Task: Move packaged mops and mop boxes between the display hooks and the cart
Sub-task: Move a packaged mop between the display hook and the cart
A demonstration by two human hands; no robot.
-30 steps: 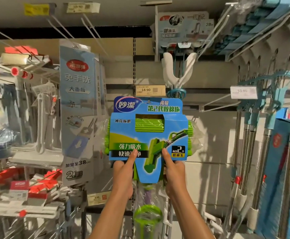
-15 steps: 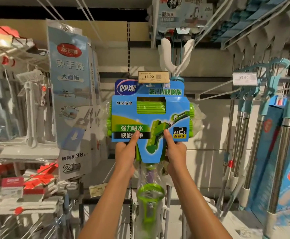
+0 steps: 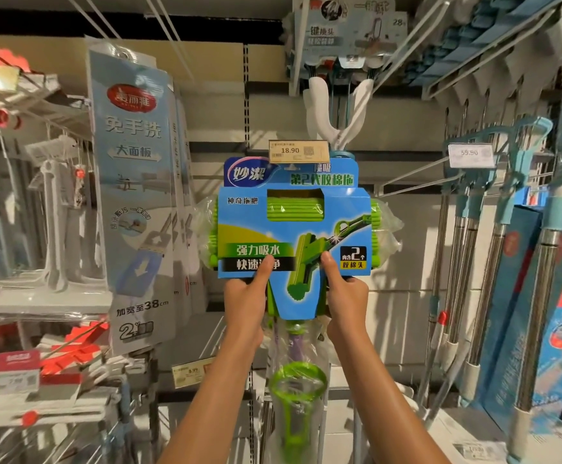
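Both hands, left hand [image 3: 244,301] and right hand [image 3: 346,296], pinch mop pack [image 3: 293,236] mid-frame; raised since, header now behind price tag [image 3: 298,151], hook near.

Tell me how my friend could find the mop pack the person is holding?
Look at the middle of the shop wall, just under the yellow price tag. Both hands, left hand and right hand, hold the mop pack there. It is the only bright blue card with green sponge rollers; its neighbours are pale.
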